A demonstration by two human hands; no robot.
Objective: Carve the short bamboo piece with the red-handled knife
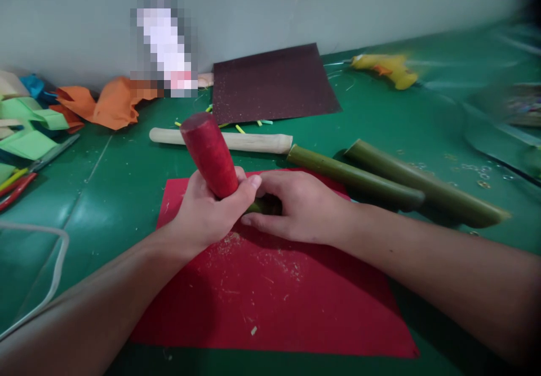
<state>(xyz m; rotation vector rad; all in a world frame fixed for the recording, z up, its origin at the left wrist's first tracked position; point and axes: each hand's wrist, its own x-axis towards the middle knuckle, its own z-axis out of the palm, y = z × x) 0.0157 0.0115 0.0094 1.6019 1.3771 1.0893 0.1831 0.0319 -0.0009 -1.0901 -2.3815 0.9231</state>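
Observation:
My left hand [207,209] is closed around a thick red wooden handle [213,159], which leans up and to the left. Whatever the handle leads to below the fist is hidden. Beside it, my right hand [304,207] curls round a short green bamboo piece [267,204], mostly covered by the fingers. Both hands are close together over a red sheet [270,302], with pale shavings and dust scattered on it.
Behind the hands lie a pale wooden stick [257,142], green bamboo tubes [359,178] [431,187] and a dark brown sheet [274,85]. A yellow glue gun [386,69] rests at the back right. Orange crumpled paper [118,102] and red-handled scissors [19,190] are at left.

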